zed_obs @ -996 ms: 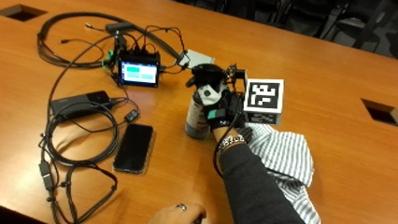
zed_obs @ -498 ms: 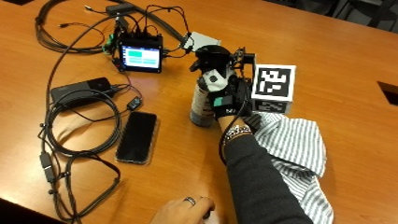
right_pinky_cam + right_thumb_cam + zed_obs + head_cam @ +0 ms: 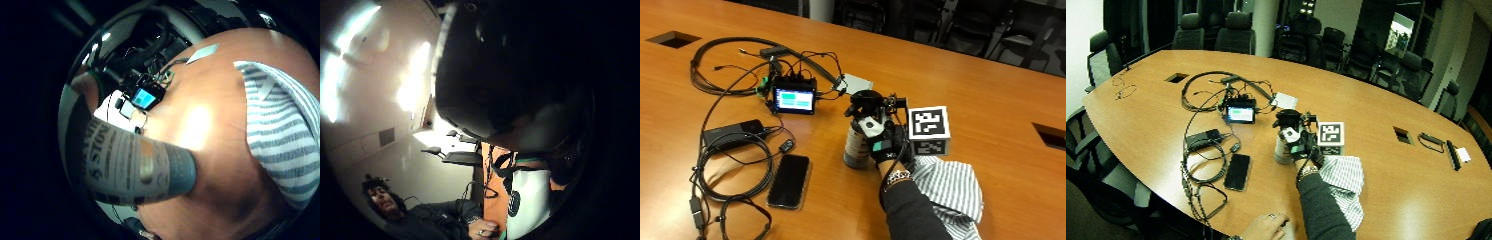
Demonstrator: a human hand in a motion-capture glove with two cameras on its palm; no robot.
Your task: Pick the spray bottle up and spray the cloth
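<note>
Outside view: the black-gloved right hand (image 3: 881, 145) is curled round the upper part of a slim grey spray bottle with a printed label and a black nozzle head (image 3: 854, 146). The bottle is upright, its base at the wooden table (image 3: 986, 95), though whether it touches cannot be told. Just behind the wrist, under the dark sleeve (image 3: 913, 215), lies the crumpled white cloth with grey stripes (image 3: 953, 187). On the bottle's far side from the hand a black smartphone (image 3: 788, 181) lies flat. Further out from the fingertips stands a small monitor with a lit blue-green screen (image 3: 794, 98), amid a tangle of black cables (image 3: 726, 150) and a black power brick (image 3: 733, 134).

Wide outside view: the right hand (image 3: 1300, 146) grips the spray bottle (image 3: 1282, 150) near the middle of the long oval table (image 3: 1379, 100). The striped cloth (image 3: 1342, 175) lies beside the forearm, the smartphone (image 3: 1238, 171) and the monitor (image 3: 1240, 114) on the bottle's other side. The person's bare hand (image 3: 1266, 227) rests at the near table edge.

Little finger side palm view: the bottle's printed body (image 3: 135, 167) lies close across the palm. Beyond it are the table (image 3: 200, 125), the striped cloth (image 3: 280, 135) and the lit monitor (image 3: 145, 97).

Thumb side palm view: a dark rounded mass, probably the nozzle head, fills most of the view; little else is readable.
</note>
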